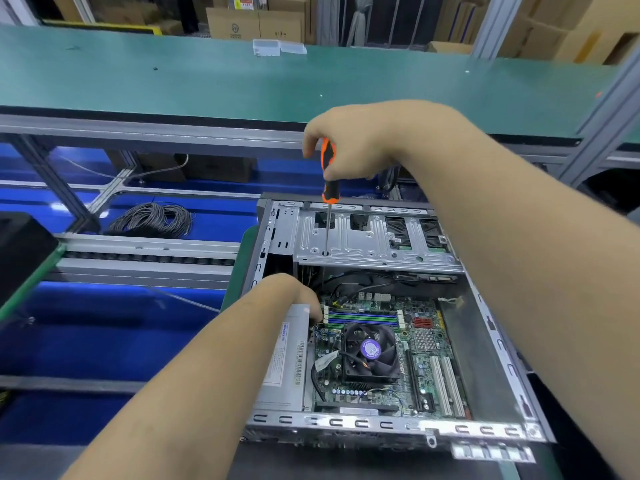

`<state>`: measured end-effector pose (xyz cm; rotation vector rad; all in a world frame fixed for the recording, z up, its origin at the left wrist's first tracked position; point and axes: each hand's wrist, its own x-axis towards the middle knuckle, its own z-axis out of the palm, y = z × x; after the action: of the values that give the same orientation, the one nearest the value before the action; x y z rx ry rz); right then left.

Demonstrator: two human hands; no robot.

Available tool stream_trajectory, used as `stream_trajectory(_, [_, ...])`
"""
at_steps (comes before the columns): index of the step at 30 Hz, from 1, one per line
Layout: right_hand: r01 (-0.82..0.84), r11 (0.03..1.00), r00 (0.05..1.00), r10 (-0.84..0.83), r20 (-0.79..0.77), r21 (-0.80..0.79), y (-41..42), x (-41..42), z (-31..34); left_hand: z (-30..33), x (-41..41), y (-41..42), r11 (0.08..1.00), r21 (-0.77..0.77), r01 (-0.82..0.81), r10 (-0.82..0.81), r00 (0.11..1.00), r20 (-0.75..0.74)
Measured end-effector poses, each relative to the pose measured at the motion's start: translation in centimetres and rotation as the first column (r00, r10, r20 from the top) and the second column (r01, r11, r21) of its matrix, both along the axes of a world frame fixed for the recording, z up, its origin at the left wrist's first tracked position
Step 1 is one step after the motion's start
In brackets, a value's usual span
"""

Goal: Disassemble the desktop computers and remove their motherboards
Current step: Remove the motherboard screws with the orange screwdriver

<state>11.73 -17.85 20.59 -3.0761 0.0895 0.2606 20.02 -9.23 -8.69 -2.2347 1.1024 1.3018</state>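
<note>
While right hand (349, 143) fingers clamp ribbed orange screwdriver (327, 168), left hand (291, 292) fingers' state unclear inside steel case (381, 424).

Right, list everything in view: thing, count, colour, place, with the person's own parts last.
Open grey metal computer case: one, silver-grey, centre right.
Green motherboard: one, inside the case.
Black cooler fan with purple label: one, on the motherboard.
Silver power supply box: one, at the case's left side.
Silver metal drive cage: one, at the case's far end.
Orange-and-black screwdriver: one, upright, shaft down at the cage.
Grey cable coil: one, on the blue surface, left.
Clear plastic box: one, on the green bench.
Cardboard boxes: several, brown, background.
Left hand: inside the case, by the power supply.
Right hand: grips the screwdriver handle.
</note>
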Motion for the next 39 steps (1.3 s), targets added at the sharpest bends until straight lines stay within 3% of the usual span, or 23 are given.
stream_trajectory(3, [0.077, 0.996, 0.995, -0.073, 0.074, -0.053, -0.5, -0.2, -0.6, 0.2, -0.1, 0.0, 1.0, -0.003, 0.017, -0.017, 1.0, -0.002])
stream_trajectory(5, [-0.01, 0.996, 0.989, 0.022, 0.144, -0.085, -0.1, 0.2, -1.4, 0.1, -0.1, 0.0, 1.0, -0.003, 0.02, -0.02, 1.0, -0.001])
stream_trajectory(9, [-0.058, 0.998, 0.997, 0.056, 0.049, 0.036, -0.5, -0.1, -0.5, 0.1, -0.1, 0.1, 1.0, 0.0, -0.01, 0.01, 1.0, -0.005])
stream_trajectory(13, [0.035, 0.988, 0.998, -0.027, 0.053, -0.149, -1.1, -0.4, -1.5, 0.1, 0.0, 0.0, 1.0, 0.008, -0.013, 0.013, 1.0, -0.008])
stream_trajectory(20, [-0.05, 0.999, 0.986, 0.052, 0.16, -0.012, -1.4, -0.4, -2.4, -0.4, 0.2, -0.2, 1.0, 0.003, 0.028, -0.028, 0.999, 0.026])
stream_trajectory(39, [-0.08, 0.996, 0.963, 0.071, 0.259, 0.026, -1.3, -0.2, -0.9, -1.3, 0.8, -0.5, 1.0, -0.022, 0.011, -0.01, 1.0, 0.017])
